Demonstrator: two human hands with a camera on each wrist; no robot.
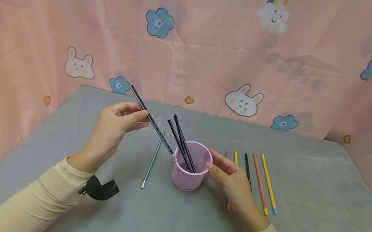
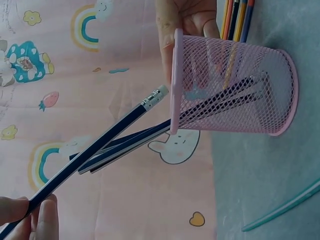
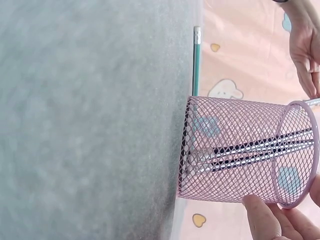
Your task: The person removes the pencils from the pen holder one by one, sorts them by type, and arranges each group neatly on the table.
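Note:
My left hand [image 1: 109, 130] pinches a dark blue pencil [image 1: 152, 122] between thumb and fingers. It slants down to the right, its white eraser [image 2: 163, 90] end lowermost, right by the rim of a pink mesh pencil cup [image 1: 187, 180]. Upright on the table, the cup holds several dark pencils [image 1: 180, 141], which lean to the left with their eraser ends at the bottom. My right hand [image 1: 234, 181] grips the cup's right side near the rim. In the right wrist view, its fingers [image 3: 262, 217] lie against the mesh.
On the grey table [image 1: 109, 218], a green pencil [image 1: 151, 163] lies left of the cup. To the right lie a yellow pencil [image 1: 268, 183], an orange pencil [image 1: 260, 184], a black one [image 1: 248, 168] and others partly behind my right hand. A pink printed cloth [image 1: 194, 64] hangs behind.

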